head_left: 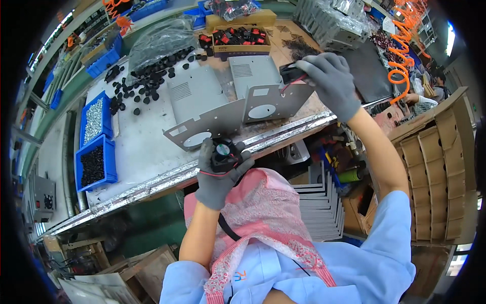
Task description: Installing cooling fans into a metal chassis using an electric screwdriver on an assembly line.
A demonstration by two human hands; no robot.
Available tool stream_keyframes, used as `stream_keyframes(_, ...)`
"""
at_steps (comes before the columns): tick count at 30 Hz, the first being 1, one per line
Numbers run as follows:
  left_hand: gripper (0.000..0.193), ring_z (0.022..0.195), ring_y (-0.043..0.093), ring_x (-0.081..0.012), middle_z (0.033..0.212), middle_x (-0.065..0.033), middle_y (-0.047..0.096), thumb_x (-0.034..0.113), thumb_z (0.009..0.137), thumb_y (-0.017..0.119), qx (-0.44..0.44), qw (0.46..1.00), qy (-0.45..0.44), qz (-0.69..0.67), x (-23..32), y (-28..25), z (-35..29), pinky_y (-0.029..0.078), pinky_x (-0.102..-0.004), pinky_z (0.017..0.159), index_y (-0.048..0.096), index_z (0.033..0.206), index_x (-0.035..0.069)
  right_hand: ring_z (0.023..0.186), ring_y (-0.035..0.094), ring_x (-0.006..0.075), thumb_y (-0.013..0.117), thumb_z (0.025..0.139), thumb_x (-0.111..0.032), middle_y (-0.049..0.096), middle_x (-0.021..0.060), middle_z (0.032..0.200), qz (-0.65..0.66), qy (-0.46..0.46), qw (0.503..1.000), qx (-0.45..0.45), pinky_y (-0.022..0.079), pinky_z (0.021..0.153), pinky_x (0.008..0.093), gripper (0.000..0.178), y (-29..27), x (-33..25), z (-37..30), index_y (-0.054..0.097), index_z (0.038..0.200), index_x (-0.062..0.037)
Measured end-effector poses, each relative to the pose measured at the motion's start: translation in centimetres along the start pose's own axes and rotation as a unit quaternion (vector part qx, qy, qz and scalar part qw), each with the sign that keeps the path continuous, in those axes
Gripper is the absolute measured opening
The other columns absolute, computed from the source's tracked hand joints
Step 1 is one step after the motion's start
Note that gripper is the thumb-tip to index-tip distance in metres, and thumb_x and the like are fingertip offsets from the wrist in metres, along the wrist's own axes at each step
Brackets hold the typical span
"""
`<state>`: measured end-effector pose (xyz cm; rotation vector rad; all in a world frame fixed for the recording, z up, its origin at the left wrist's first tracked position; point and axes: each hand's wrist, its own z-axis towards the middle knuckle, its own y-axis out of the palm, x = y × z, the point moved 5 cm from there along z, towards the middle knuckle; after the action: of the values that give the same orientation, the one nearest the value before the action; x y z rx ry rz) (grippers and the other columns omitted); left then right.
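In my gloved left hand (216, 188) is a small black cooling fan (223, 151), its round hub label facing up and a red wire trailing over the fingers. It is just below the round hole of a grey bent sheet-metal panel (200, 96). My gloved right hand (331, 83) pinches a second black fan (290, 75) with a red wire at one side. That fan is by the upright face of another grey panel (253, 73), which also has a round hole and a rectangular cutout. Both panels stand side by side on the workbench (139, 154).
Black plastic knob-like pieces (144, 86) lie scattered left of the panels. Two blue bins (110, 167) hold silver and black small parts. Behind sits a cardboard box (242, 49) of red-and-black parts. An orange coiled hose (400, 61) hangs right, above cardboard dividers (435, 177).
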<state>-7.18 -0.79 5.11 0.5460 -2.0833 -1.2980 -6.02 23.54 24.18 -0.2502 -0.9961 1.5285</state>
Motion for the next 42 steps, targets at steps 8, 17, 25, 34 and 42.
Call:
stream_keyframes(8, 0.064, 0.096, 0.063, -0.0316, 0.109, -0.0198, 0.063, 0.056, 0.087, 0.055, -0.011, 1.000, 0.023, -0.004, 2.3, -1.3, -2.0, 0.055, -0.0455, 0.083, 0.056, 0.117, 0.000, 0.090, 0.064, 0.0216, 0.070, 0.075, -0.016, 0.069, 0.0115, 0.100, 0.323, 0.178, 0.772, -0.518, 0.049, 0.081, 0.0307, 0.036, 10.4, 2.7, 2.5, 0.066, 0.109, -0.0033)
stream_keyframes(17, 0.064, 0.095, 0.064, -0.0316, 0.109, -0.0195, 0.063, 0.058, 0.090, 0.048, -0.034, 0.999, 0.027, -0.011, 3.2, -0.1, -3.6, 0.056, -0.0442, 0.083, 0.056, 0.119, 0.001, 0.090, 0.063, 0.0162, 0.062, 0.080, -0.007, 0.068, 0.0079, 0.105, 0.358, 0.163, 0.747, -0.536, 0.049, 0.080, 0.0308, 0.036, 12.4, 0.7, 3.1, 0.064, 0.116, -0.0048)
stream_keyframes(25, 0.062, 0.109, 0.058, -0.0351, 0.117, -0.0200, 0.059, 0.053, 0.089, 0.054, -0.123, 0.989, 0.079, -0.019, 2.6, 1.9, -3.8, 0.046, -0.0489, 0.096, 0.047, 0.127, 0.004, 0.080, 0.062, 0.0188, 0.062, 0.082, -0.007, 0.063, 0.0083, 0.094, 0.424, -0.063, 0.899, -0.096, 0.051, 0.069, 0.0316, 0.029, -2.0, -11.0, 7.0, 0.063, 0.111, -0.0047)
stream_keyframes(34, 0.091, 0.120, 0.050, -0.0283, 0.139, -0.0137, 0.043, 0.066, 0.083, 0.055, -0.182, 0.980, 0.080, 0.025, 4.5, 4.8, -6.0, 0.041, -0.0446, 0.101, 0.026, 0.144, 0.006, 0.074, 0.057, 0.0179, 0.061, 0.070, -0.019, 0.055, 0.0060, 0.093, 0.151, -0.244, 0.958, -0.001, 0.044, 0.057, 0.0289, 0.036, -2.7, -17.8, 4.7, 0.064, 0.105, -0.0094)
stream_keyframes(42, 0.036, 0.083, 0.067, -0.0201, 0.100, -0.0122, 0.065, 0.019, 0.092, 0.059, -0.049, 0.944, 0.221, 0.240, 8.7, 4.8, -5.0, 0.057, -0.0297, 0.072, 0.052, 0.120, -0.003, 0.083, 0.054, 0.0178, 0.065, 0.071, -0.024, 0.051, 0.0029, 0.098, 0.010, -0.176, 0.981, 0.079, 0.046, 0.068, 0.0308, 0.031, 0.3, -14.2, 9.4, 0.062, 0.100, -0.0142)
